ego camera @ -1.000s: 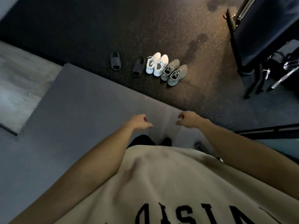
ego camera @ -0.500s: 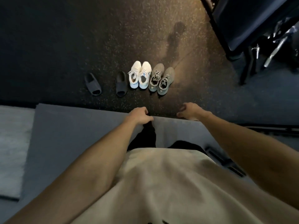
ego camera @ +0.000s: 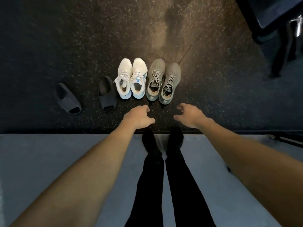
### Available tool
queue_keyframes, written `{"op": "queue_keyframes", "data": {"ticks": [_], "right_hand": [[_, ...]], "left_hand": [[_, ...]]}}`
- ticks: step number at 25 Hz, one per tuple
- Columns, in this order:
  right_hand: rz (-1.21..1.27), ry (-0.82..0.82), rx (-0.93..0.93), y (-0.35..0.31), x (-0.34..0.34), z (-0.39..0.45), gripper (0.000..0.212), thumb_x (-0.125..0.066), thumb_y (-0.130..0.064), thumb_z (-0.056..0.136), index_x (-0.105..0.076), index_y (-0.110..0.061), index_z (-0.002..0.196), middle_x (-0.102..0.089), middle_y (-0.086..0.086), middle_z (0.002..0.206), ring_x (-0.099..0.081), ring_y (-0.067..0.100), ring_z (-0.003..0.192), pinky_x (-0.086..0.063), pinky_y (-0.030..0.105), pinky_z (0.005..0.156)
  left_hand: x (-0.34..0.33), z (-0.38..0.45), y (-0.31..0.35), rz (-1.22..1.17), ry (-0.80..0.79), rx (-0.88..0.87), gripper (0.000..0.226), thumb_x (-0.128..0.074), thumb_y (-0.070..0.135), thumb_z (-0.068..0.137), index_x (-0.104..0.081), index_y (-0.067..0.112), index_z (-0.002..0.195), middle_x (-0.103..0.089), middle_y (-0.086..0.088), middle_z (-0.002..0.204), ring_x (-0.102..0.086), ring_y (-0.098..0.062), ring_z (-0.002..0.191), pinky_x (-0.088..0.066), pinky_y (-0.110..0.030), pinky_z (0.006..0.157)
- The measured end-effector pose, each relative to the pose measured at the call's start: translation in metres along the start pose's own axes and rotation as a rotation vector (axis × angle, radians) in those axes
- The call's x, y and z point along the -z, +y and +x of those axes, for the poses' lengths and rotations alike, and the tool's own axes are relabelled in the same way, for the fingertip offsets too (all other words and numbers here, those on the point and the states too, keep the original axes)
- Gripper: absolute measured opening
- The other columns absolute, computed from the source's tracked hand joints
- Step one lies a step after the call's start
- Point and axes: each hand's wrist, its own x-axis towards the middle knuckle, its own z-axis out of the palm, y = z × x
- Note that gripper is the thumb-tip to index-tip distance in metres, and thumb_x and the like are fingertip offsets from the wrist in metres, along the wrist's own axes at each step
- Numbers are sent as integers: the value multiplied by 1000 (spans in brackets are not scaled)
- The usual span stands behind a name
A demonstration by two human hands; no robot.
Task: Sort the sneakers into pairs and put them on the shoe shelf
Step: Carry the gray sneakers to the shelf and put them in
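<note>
The grey sneakers (ego camera: 163, 81) stand side by side on the dark speckled floor (ego camera: 65, 38), heels toward the person, just beyond the edge of the pale mat (ego camera: 49, 161) the person stands on. The white sneakers (ego camera: 132, 78) sit just to their left, also heel-near, the two pairs almost touching. So the sorting looks already done; what is left, I judge, is the carry to the shelf, which does not show in this view.

Both hands reach down toward the heels. The left hand (ego camera: 139, 117) hovers near the gap between the white and grey pairs, fingers loosely curled, thumb out, holding nothing. The right hand (ego camera: 190, 116) hangs just short of the right grey heel, fingers apart and bent like a claw, also empty.

To do the pick-up well, it seems best to take one pair at a time: hook two fingers into the heel openings of the grey pair, or pinch the two inner collars together, so that the mates stay matched on the way. The grey laces lie loose over the tongues and could snag or trail, so lift straight up.

The grey shoes are knit, soft-looking, with tan insoles; the white ones have blue side marks and pale blue heels. Left of the white pair lie two dark slides (ego camera: 86, 95), well apart from each other, toes toward the person. Black-clad legs (ego camera: 164, 177) stand at the mat's far edge. A dark frame (ego camera: 270, 22) fills the far right corner.
</note>
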Motion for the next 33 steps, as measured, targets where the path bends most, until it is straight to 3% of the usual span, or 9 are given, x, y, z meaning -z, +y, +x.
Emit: {"op": "queue_keyframes", "data": {"ticks": [5, 8, 12, 15, 18, 21, 25, 29, 33], "right_hand": [[-46, 116, 73, 16, -40, 165, 58, -61, -40, 87, -42, -16, 136, -49, 9, 136, -47, 30, 124, -39, 46, 103], [-65, 183, 123, 32, -76, 255, 61, -62, -39, 85, -41, -12, 136, -48, 11, 136, -45, 32, 124, -40, 46, 102], [-163, 242, 144, 44, -114, 328, 56, -63, -39, 85, -44, -14, 131, -51, 9, 130, -47, 32, 121, -42, 46, 97], [-172, 321, 172, 48, -136, 356, 43, -63, -33, 87, -52, -12, 123, -54, 9, 124, -46, 31, 121, -45, 44, 91], [-82, 448, 172, 48, -137, 356, 18, -55, -16, 89, -61, -13, 107, -60, 9, 110, -53, 32, 108, -45, 39, 77], [-65, 452, 167, 51, -133, 329, 15, -52, -13, 91, -61, -12, 103, -61, 8, 106, -53, 31, 103, -40, 36, 71], [-53, 397, 171, 56, -119, 253, 11, -51, -11, 90, -59, -12, 98, -58, 7, 100, -53, 30, 99, -39, 35, 69], [-48, 341, 161, 52, -99, 165, 9, -54, -17, 89, -58, -15, 98, -59, 5, 100, -52, 29, 101, -41, 35, 70], [-33, 325, 166, 33, -62, 58, 13, -55, -20, 88, -58, -17, 101, -59, 5, 103, -52, 29, 103, -44, 37, 73]], "left_hand": [[-32, 175, -18, 174, 117, -38, 70, -67, 43, 81, -38, 22, 142, -48, -4, 138, -46, -26, 124, -45, -45, 98], [-57, 269, -19, 284, 253, -157, 72, -69, 34, 81, -36, 20, 143, -46, -4, 142, -42, -28, 128, -42, -44, 101], [-92, 340, -18, 420, 312, -201, 50, -64, 19, 86, -39, 12, 129, -58, -15, 119, -56, -37, 110, -43, -42, 79], [-111, 366, -23, 394, 407, -105, 32, -53, 4, 91, -45, 9, 122, -58, -19, 116, -57, -40, 107, -44, -44, 78], [-112, 363, -28, 389, 482, -142, 26, -45, 0, 91, -54, 13, 112, -59, -18, 105, -59, -39, 97, -43, -42, 73], [-113, 333, -28, 364, 466, -197, 24, -49, 4, 92, -56, 14, 112, -59, -14, 101, -60, -35, 94, -45, -41, 73], [-109, 267, -12, 487, 436, -195, 26, -51, 12, 94, -56, 19, 119, -62, -8, 114, -61, -32, 101, -37, -36, 71], [-94, 189, 12, 501, 357, -156, 32, -49, 10, 95, -51, 20, 126, -61, -11, 113, -63, -32, 100, -45, -37, 73], [-66, 75, 42, 508, 460, -236, 33, -45, 9, 97, -56, 22, 125, -65, -6, 106, -63, -26, 99, -45, -35, 75]]}}
